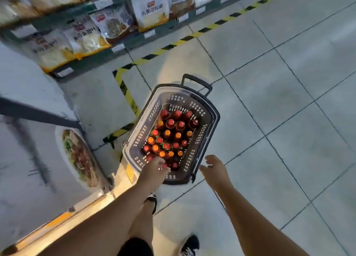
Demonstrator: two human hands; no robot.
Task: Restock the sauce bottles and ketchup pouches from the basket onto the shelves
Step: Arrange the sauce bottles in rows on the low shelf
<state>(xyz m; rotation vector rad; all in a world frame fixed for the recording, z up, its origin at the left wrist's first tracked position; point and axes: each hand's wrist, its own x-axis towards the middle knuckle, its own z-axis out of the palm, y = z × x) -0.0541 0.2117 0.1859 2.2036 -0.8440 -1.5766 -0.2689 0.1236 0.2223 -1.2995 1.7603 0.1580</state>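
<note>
Plainly packed tight: sauce bottles (169,138) upright in the basket (207,138) at frame centre, on the floor. Left hand (154,170) down among the nearest caps, fingers curled, actual hold hidden. Right hand (213,169) loose, holding nothing, just beside the rim. Likely to topple neighbours if yanked out at a slant. No pouches visible.

basket (207,113): grey perforated walls, black rim and handle. sauce bottles (169,135): red, caps red or orange. Floor (289,82): pale grey tiles, dark joints, yellow-black hazard stripe (192,36). Shelf bags (152,9): white/yellow print.
</note>
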